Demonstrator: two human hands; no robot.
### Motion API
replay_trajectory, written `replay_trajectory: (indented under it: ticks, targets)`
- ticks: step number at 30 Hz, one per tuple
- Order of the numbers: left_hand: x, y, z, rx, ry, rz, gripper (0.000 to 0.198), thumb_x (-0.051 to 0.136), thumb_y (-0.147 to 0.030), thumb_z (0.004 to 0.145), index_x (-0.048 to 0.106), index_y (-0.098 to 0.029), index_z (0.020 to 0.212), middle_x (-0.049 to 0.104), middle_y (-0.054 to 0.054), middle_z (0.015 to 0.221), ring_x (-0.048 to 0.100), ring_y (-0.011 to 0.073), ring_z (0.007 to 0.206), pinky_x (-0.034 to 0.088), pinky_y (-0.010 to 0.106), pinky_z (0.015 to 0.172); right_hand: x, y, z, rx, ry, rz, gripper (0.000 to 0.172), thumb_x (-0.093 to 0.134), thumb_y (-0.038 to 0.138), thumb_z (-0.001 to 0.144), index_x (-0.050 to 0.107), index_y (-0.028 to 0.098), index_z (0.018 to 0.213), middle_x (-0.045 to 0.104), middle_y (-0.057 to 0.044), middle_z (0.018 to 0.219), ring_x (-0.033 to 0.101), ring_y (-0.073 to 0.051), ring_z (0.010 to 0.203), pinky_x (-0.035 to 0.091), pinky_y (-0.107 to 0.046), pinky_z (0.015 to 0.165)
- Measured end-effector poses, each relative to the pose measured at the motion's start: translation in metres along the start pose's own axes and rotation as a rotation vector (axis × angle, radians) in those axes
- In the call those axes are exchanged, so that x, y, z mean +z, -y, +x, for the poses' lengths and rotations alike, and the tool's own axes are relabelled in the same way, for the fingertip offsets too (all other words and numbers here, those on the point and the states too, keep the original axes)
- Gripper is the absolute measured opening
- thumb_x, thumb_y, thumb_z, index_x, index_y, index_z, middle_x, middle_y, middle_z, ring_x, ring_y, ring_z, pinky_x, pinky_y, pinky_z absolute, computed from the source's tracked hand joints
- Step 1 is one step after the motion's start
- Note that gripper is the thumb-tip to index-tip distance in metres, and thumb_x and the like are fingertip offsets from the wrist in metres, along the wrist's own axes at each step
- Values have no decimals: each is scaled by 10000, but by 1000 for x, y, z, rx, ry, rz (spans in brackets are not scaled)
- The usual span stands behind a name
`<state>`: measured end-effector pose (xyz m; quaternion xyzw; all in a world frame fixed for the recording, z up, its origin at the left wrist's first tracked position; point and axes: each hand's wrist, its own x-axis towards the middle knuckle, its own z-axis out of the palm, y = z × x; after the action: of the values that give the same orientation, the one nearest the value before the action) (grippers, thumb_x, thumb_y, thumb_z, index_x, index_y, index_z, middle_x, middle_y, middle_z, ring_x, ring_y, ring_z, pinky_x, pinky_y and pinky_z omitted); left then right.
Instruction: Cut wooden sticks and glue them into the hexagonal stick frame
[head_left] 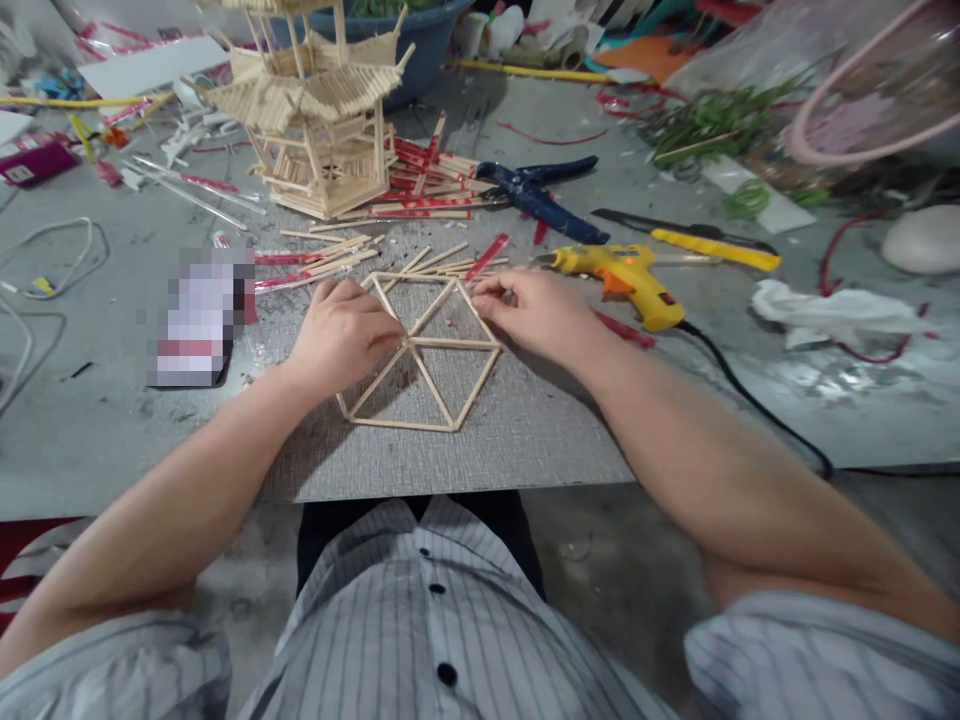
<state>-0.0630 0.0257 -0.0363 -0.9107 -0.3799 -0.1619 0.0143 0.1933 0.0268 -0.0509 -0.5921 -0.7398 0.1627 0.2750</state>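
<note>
A hexagonal frame (454,343) of thin wooden sticks lies on the grey table, with spokes meeting at its middle. My left hand (346,335) reaches over its left side, fingers closed in a pinch at the centre joint. At the upper right edge of the frame, my right hand (536,308) has thumb and fingers pinched on the outer stick. The left hand covers part of the frame's left side. Just behind it lie loose wooden sticks (427,262), some with red wrapping. A yellow glue gun (626,280) rests to the right of my right hand.
A pagoda model of sticks (319,130) stands at the back left, before a blue basin (427,45). Blue-handled pliers (544,195) and a yellow utility knife (716,248) lie behind the glue gun. A phone (196,325) is at the left. Crumpled tissue (832,310) lies right.
</note>
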Motion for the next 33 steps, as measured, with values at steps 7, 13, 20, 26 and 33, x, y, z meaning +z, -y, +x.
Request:
replay_trajectory:
  ticks: [7, 13, 20, 26, 33]
  targets:
    - [7, 1, -1, 24, -45, -61, 161, 570, -234, 853, 729, -243, 828, 718, 9, 761, 598, 217, 863, 384, 404, 867, 5, 21, -15, -406, 94, -128, 224, 617, 403, 899, 749, 232, 961, 748, -76, 962, 607, -268, 993, 400, -431, 890]
    - [5, -2, 0, -1, 24, -65, 184, 563, -276, 879, 711, -244, 776, 708, 14, 765, 616, 223, 867, 369, 432, 917, 10, 32, -20, -436, 174, -237, 220, 585, 356, 933, 763, 228, 957, 753, -58, 958, 589, -249, 967, 346, -404, 851]
    - [5, -2, 2, -1, 24, -28, 243, 536, -291, 885, 707, -232, 722, 680, 21, 744, 624, 223, 871, 369, 446, 958, 12, 33, -22, -430, 154, -263, 296, 519, 391, 965, 768, 241, 913, 746, -54, 906, 573, -241, 907, 321, -405, 814]
    - [4, -2, 3, 21, 23, -57, 289, 503, -308, 906, 695, -238, 701, 673, 3, 698, 624, 224, 898, 343, 466, 1016, 12, 34, -23, -409, 147, -281, 324, 511, 416, 964, 769, 246, 869, 741, -57, 884, 563, -246, 893, 319, -414, 807]
    - [4, -2, 3, 16, 13, -110, 265, 522, -296, 893, 690, -246, 695, 660, -5, 715, 616, 227, 957, 291, 483, 1070, 12, 36, -23, -401, 149, -286, 372, 473, 427, 978, 768, 239, 851, 733, -69, 875, 558, -247, 893, 313, -420, 808]
